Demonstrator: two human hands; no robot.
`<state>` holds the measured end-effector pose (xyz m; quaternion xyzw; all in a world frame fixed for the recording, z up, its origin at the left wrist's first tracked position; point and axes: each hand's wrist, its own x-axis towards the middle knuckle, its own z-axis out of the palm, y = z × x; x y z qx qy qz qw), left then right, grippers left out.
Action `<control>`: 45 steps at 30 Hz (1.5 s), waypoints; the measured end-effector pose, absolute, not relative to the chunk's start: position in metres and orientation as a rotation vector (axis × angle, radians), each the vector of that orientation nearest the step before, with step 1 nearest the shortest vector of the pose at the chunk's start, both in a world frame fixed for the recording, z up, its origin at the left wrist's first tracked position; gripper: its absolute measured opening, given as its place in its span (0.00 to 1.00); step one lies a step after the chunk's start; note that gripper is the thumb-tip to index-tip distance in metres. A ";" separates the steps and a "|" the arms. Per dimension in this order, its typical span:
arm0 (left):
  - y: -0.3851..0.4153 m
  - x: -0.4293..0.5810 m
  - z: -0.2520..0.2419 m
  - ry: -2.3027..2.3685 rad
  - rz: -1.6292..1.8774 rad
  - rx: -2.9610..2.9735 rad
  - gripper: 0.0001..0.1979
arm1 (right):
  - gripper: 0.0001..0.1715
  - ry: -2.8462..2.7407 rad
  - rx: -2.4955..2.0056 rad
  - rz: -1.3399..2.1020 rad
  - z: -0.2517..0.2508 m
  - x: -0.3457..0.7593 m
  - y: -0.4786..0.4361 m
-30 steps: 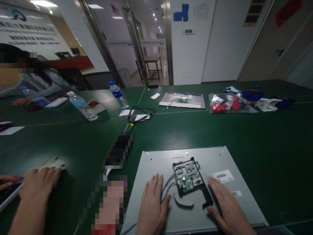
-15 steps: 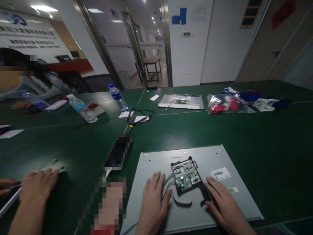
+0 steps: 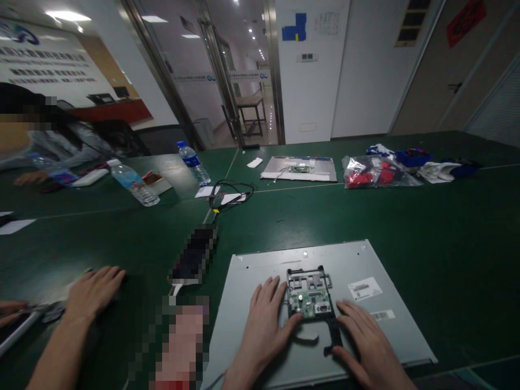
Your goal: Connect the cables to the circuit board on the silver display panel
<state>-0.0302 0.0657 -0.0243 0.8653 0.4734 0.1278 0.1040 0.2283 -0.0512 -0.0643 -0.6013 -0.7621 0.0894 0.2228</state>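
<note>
A grey metal monitor back panel lies flat on the green table in front of me. A green circuit board in a black plastic frame rests on its middle. My left hand lies flat on the panel with fingers spread, its thumb touching the board's left edge. My right hand lies flat to the right, fingers extended beside the frame's black arm. A curved grey ribbon cable sits between my hands.
Another person's hands work at the left on a separate piece. Two water bottles, a coil of black cable, a second panel and plastic bags lie farther back. A person sits at far left.
My left hand slid right until its thumb met the circuit board, and the board and frame turned squarer to the panel. The neighbour's hand moved right and forward.
</note>
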 end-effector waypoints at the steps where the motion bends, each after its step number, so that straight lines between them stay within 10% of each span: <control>1: 0.066 -0.030 -0.024 1.397 0.374 2.550 0.32 | 0.25 -2.103 -1.666 0.243 -0.065 0.228 -0.051; 45: 0.046 -0.047 -0.020 1.284 0.559 2.630 0.06 | 0.21 -2.041 -1.598 0.055 -0.063 0.243 -0.032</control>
